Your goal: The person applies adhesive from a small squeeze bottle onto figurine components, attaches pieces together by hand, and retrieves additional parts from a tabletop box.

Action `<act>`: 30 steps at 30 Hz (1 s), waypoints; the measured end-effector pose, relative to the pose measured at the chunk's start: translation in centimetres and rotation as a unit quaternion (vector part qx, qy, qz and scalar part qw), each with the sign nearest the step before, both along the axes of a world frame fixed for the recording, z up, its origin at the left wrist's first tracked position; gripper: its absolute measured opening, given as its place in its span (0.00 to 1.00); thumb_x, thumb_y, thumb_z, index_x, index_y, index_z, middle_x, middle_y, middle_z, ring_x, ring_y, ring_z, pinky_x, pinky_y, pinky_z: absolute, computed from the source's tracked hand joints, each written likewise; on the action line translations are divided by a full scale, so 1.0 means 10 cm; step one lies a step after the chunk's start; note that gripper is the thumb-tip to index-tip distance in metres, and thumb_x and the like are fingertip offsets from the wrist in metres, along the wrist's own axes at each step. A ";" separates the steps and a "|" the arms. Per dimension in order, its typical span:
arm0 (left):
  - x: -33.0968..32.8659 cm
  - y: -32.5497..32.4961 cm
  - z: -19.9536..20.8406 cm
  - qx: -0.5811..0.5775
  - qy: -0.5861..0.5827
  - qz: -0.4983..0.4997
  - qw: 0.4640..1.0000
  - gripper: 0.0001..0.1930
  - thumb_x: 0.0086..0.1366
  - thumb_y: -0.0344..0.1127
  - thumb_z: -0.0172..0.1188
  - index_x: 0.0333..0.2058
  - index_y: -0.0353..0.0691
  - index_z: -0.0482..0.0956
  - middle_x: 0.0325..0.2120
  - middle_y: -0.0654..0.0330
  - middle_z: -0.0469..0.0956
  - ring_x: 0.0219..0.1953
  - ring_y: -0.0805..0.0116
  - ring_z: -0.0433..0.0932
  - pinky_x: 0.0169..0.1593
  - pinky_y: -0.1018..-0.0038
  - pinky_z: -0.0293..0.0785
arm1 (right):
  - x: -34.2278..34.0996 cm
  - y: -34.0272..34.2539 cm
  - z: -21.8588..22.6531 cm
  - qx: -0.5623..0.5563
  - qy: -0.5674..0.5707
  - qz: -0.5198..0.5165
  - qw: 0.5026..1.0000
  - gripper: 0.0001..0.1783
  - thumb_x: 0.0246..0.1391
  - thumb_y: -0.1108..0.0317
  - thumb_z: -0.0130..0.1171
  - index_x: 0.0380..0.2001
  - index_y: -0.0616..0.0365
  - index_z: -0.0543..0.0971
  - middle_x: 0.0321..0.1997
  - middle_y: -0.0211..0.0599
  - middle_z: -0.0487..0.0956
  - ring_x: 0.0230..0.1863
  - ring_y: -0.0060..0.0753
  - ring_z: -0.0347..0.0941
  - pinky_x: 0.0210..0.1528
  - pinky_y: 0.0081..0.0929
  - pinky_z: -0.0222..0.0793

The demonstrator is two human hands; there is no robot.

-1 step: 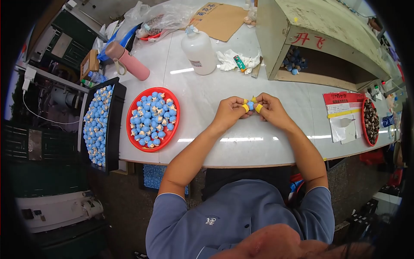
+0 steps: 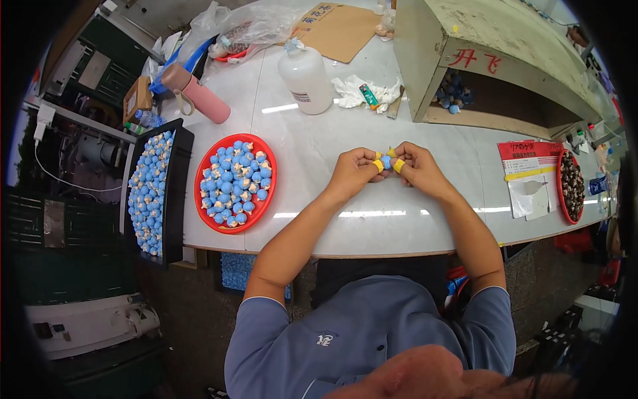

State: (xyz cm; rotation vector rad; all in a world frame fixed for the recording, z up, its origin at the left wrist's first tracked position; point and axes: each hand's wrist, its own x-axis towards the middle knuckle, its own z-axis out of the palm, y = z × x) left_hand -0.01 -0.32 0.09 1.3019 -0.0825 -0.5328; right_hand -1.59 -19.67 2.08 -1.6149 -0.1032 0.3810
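Observation:
Over the middle of the table, my left hand [image 2: 354, 170] and my right hand [image 2: 420, 171] meet, both closed in a pinch. Between their fingertips sits a small blue ball-shaped piece [image 2: 386, 162], partly covered by the fingers. Yellow bands wrap the thumbs and some fingers of both hands. To the left, a red round tray [image 2: 267, 206] holds many blue balls [image 2: 227, 187] with pale beige parts. Beyond it, a black bin [image 2: 175, 219] is filled with similar blue pieces [image 2: 150, 193].
A white plastic bottle [image 2: 304, 80] and crumpled tissue [image 2: 349, 90] with a small green tube [image 2: 369, 97] stand beyond my hands. A pink flask [image 2: 199, 96] is far left. At right are a shelf box [image 2: 425, 73], a red-and-white paper [image 2: 528, 166] and a red tray of dark pieces [image 2: 571, 186].

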 end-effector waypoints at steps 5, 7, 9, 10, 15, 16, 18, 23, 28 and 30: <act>0.01 0.01 0.00 -0.003 -0.002 -0.010 1.000 0.08 0.62 0.24 0.57 0.40 0.27 0.73 0.37 0.51 0.78 0.37 0.65 0.82 0.38 0.78 0.80 | 0.01 0.02 0.03 0.000 0.015 -0.003 1.000 0.05 0.58 0.72 0.55 0.36 0.62 0.72 0.23 0.26 0.74 0.16 0.12 0.65 0.16 0.13 0.58; 0.01 0.01 -0.02 -0.010 -0.005 -0.012 1.000 0.09 0.61 0.23 0.57 0.40 0.26 0.72 0.36 0.51 0.78 0.35 0.67 0.82 0.37 0.79 0.80 | 0.00 0.02 0.02 -0.011 0.005 0.008 1.000 0.05 0.57 0.73 0.56 0.35 0.61 0.72 0.22 0.26 0.73 0.16 0.11 0.65 0.16 0.13 0.57; 0.01 0.01 -0.06 -0.020 -0.011 -0.008 1.000 0.09 0.60 0.22 0.58 0.39 0.26 0.72 0.35 0.51 0.79 0.34 0.67 0.82 0.36 0.79 0.80 | 0.00 0.01 0.01 -0.011 0.006 0.011 1.000 0.05 0.57 0.73 0.56 0.34 0.61 0.72 0.22 0.26 0.73 0.16 0.11 0.65 0.16 0.13 0.57; 0.01 0.00 -0.06 -0.019 -0.009 -0.010 1.000 0.09 0.60 0.22 0.58 0.39 0.26 0.72 0.35 0.51 0.79 0.34 0.67 0.82 0.36 0.79 0.80 | 0.00 0.01 0.00 -0.013 0.005 0.014 1.000 0.04 0.56 0.73 0.56 0.34 0.61 0.72 0.22 0.27 0.73 0.16 0.11 0.65 0.16 0.13 0.57; 0.01 0.01 0.01 0.005 0.012 -0.015 1.000 0.08 0.63 0.26 0.57 0.39 0.28 0.73 0.34 0.51 0.80 0.33 0.68 0.82 0.36 0.79 0.80 | 0.01 0.02 0.03 -0.002 0.022 0.004 1.000 0.05 0.57 0.71 0.56 0.33 0.61 0.73 0.22 0.27 0.74 0.16 0.12 0.65 0.16 0.12 0.58; 0.01 0.03 0.04 0.005 0.011 -0.016 1.000 0.08 0.63 0.26 0.57 0.39 0.28 0.73 0.34 0.51 0.80 0.33 0.68 0.82 0.36 0.79 0.80 | 0.01 0.02 0.05 0.007 0.033 -0.001 0.999 0.06 0.57 0.70 0.56 0.33 0.61 0.73 0.22 0.27 0.74 0.16 0.12 0.65 0.17 0.13 0.58; 0.02 0.05 0.09 -0.002 0.067 -0.037 0.997 0.10 0.65 0.33 0.54 0.40 0.31 0.73 0.34 0.51 0.80 0.34 0.67 0.82 0.38 0.78 0.80 | 0.01 0.02 0.05 0.013 0.038 -0.008 0.999 0.06 0.57 0.69 0.57 0.33 0.61 0.74 0.22 0.27 0.74 0.16 0.12 0.66 0.17 0.13 0.59; 0.02 0.04 0.10 -0.013 0.086 -0.040 0.995 0.11 0.66 0.35 0.53 0.41 0.33 0.72 0.33 0.50 0.81 0.33 0.68 0.82 0.37 0.78 0.79 | -0.01 0.03 0.08 0.011 0.053 -0.014 0.998 0.08 0.56 0.69 0.57 0.35 0.64 0.75 0.23 0.30 0.75 0.18 0.15 0.67 0.18 0.15 0.61; 0.02 0.06 0.08 -0.015 0.089 -0.039 0.995 0.10 0.66 0.34 0.53 0.41 0.32 0.71 0.33 0.49 0.80 0.33 0.67 0.82 0.37 0.77 0.80 | 0.00 0.03 0.07 -0.006 0.054 -0.012 0.998 0.09 0.55 0.70 0.58 0.35 0.65 0.75 0.23 0.30 0.75 0.18 0.16 0.68 0.18 0.15 0.62; 0.02 0.06 0.06 -0.022 0.070 -0.041 0.996 0.10 0.65 0.30 0.53 0.41 0.30 0.70 0.33 0.48 0.80 0.33 0.66 0.82 0.37 0.76 0.81 | 0.00 0.03 0.08 -0.006 0.056 -0.011 0.998 0.09 0.56 0.70 0.57 0.35 0.65 0.75 0.23 0.30 0.76 0.18 0.15 0.68 0.18 0.15 0.62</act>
